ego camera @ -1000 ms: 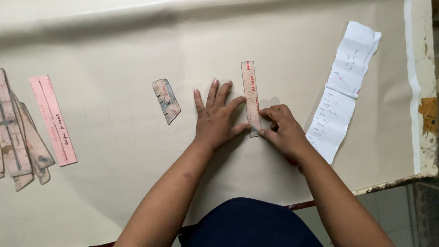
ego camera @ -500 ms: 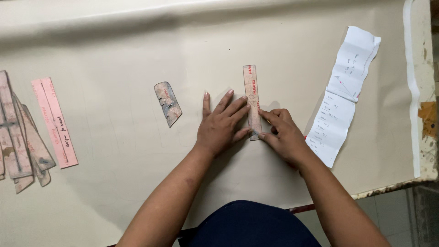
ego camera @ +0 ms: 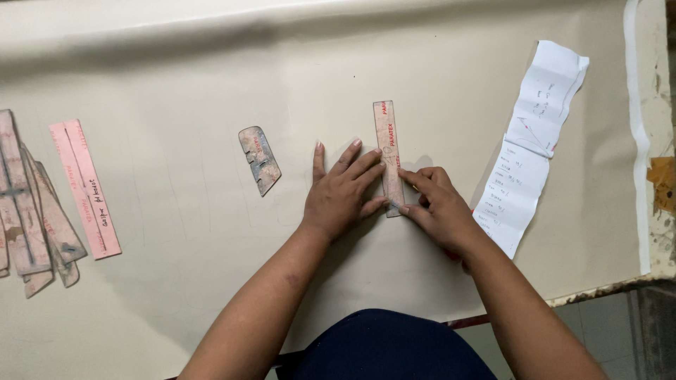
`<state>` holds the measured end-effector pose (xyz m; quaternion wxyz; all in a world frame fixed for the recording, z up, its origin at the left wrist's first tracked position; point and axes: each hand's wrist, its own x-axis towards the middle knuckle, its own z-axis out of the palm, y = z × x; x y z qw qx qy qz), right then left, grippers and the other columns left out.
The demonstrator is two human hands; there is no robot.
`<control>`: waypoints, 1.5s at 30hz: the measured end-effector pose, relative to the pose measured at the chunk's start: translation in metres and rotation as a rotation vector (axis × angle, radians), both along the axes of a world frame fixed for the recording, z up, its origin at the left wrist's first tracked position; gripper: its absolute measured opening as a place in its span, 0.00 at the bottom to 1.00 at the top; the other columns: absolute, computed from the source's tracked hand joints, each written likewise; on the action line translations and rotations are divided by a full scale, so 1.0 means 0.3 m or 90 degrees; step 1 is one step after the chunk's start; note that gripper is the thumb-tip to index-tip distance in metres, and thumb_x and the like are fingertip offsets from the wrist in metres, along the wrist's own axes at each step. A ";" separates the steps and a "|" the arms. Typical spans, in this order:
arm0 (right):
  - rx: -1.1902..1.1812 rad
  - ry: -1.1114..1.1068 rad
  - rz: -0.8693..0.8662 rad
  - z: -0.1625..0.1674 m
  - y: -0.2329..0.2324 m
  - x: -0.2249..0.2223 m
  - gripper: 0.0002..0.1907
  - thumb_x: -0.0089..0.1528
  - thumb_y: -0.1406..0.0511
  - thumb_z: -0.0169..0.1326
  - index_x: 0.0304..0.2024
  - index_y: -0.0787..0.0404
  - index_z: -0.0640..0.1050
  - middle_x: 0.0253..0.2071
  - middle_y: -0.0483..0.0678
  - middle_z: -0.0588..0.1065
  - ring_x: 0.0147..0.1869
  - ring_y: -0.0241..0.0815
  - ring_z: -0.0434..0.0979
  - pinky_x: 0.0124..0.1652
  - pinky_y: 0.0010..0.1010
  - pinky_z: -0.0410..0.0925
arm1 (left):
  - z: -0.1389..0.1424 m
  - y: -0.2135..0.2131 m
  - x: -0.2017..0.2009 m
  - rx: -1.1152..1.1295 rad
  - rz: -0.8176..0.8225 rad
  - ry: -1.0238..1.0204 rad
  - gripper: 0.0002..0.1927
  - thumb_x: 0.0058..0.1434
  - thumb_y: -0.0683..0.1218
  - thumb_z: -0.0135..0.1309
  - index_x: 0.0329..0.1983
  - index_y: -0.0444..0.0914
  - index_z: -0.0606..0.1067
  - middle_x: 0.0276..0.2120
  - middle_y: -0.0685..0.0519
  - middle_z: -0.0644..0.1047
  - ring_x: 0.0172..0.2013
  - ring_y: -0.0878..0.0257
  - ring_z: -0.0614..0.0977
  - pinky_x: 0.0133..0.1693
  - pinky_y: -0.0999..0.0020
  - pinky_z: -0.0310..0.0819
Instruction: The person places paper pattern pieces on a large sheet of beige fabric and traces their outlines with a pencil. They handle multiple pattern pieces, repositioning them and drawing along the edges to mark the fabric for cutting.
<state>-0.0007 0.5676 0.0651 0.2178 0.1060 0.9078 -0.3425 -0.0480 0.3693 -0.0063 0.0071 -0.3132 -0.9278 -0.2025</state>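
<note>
Hands meet at a narrow pink strip [ego camera: 389, 156] lying on the cream bench [ego camera: 176, 70], a little right of the middle. The left hand [ego camera: 343, 193] is spread flat, its fingers pressing the strip's left edge. The right hand [ego camera: 433, 204] pinches the near end. Since a second ago the left fingers have slid closer onto the strip, so it is held more firmly. A folded white paper [ego camera: 531, 148] lies to the right, a small grey piece [ego camera: 259, 159] to the left.

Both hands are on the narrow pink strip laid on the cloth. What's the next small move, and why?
Probably keep the left hand pressing flat and run the right hand along the pink strip's edge. The left fingers hold the strip's lower half from the left, and the right fingertips pinch something too small to tell at its lower right edge. The cream cloth beneath lies flat.
</note>
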 end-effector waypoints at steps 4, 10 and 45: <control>-0.021 -0.016 -0.015 -0.001 0.006 0.009 0.35 0.58 0.66 0.60 0.68 0.45 0.70 0.54 0.44 0.67 0.47 0.41 0.71 0.51 0.32 0.69 | -0.002 0.007 0.004 0.003 0.011 -0.010 0.27 0.64 0.66 0.48 0.64 0.55 0.72 0.67 0.64 0.67 0.71 0.62 0.61 0.70 0.33 0.30; -0.063 0.030 -0.011 -0.024 0.062 -0.048 0.21 0.62 0.63 0.56 0.59 0.54 0.77 0.50 0.44 0.70 0.50 0.37 0.73 0.52 0.31 0.68 | 0.008 0.010 0.004 -0.011 0.024 0.010 0.26 0.65 0.67 0.49 0.64 0.58 0.72 0.68 0.64 0.67 0.72 0.63 0.61 0.71 0.33 0.30; 0.088 0.348 0.042 -0.017 0.043 -0.412 0.15 0.70 0.60 0.51 0.45 0.65 0.82 0.43 0.54 0.81 0.45 0.50 0.82 0.46 0.38 0.72 | 0.039 0.012 -0.007 -0.013 0.011 -0.027 0.32 0.59 0.71 0.51 0.63 0.55 0.72 0.70 0.62 0.64 0.72 0.59 0.58 0.69 0.29 0.30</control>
